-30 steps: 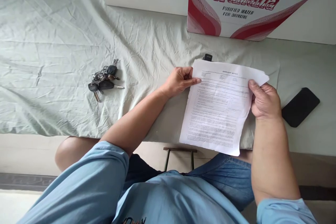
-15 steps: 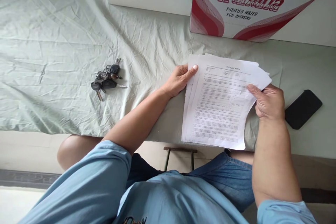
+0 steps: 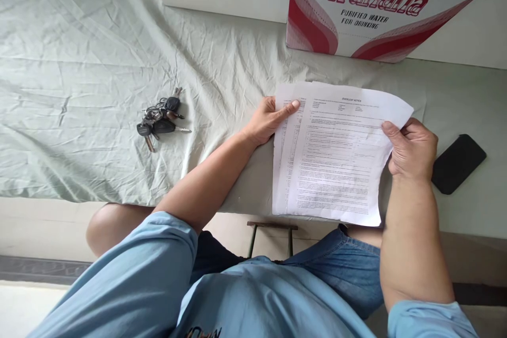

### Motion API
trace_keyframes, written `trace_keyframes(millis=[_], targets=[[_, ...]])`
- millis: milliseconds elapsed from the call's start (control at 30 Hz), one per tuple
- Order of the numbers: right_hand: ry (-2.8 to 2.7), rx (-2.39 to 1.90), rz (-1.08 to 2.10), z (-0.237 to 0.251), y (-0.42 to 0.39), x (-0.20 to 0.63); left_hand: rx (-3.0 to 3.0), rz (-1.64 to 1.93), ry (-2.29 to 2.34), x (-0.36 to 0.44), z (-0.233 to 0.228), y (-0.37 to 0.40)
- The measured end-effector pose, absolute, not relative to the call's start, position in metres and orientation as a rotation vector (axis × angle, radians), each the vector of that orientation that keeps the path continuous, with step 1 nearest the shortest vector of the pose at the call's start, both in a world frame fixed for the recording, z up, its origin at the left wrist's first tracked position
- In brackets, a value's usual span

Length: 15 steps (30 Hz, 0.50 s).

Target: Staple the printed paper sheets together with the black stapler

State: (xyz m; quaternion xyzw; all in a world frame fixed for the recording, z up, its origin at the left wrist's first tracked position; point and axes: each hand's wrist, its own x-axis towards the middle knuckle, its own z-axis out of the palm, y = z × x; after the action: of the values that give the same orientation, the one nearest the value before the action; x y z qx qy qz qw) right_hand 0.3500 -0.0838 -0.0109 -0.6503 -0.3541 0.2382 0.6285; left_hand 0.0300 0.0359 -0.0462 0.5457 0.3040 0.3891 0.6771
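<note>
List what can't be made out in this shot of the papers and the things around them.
Head view only:
- Printed sheets: body text too small to read; how many sheets cannot be counted, the top one covers the rest.
- Right hand: its fingers are hidden behind the sheets.
- Cardboard box: top cut off by the frame edge.
- Key bunch: number of keys unclear, they overlap.
- Black phone: which face is up cannot be told.

Papers [image 3: 336, 158] on sheet [image 3: 99, 63] between my hands; keys [image 3: 160, 119] well left, phone [image 3: 457, 163] just right, box [image 3: 376, 5] behind papers.
</note>
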Motion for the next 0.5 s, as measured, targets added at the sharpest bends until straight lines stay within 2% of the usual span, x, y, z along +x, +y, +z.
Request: trace_keyframes(millis=[300, 500], targets=[[-0.887, -1.505, 0.597, -0.014, -0.085, 0.344, 1.234, 0.84, 0.651, 0.028, -0.046, 0.034], [-0.808, -1.528, 0.98, -0.004, -0.093, 0.361, 1.167, 1.104, 0.745, 0.026, -0.062, 0.056]])
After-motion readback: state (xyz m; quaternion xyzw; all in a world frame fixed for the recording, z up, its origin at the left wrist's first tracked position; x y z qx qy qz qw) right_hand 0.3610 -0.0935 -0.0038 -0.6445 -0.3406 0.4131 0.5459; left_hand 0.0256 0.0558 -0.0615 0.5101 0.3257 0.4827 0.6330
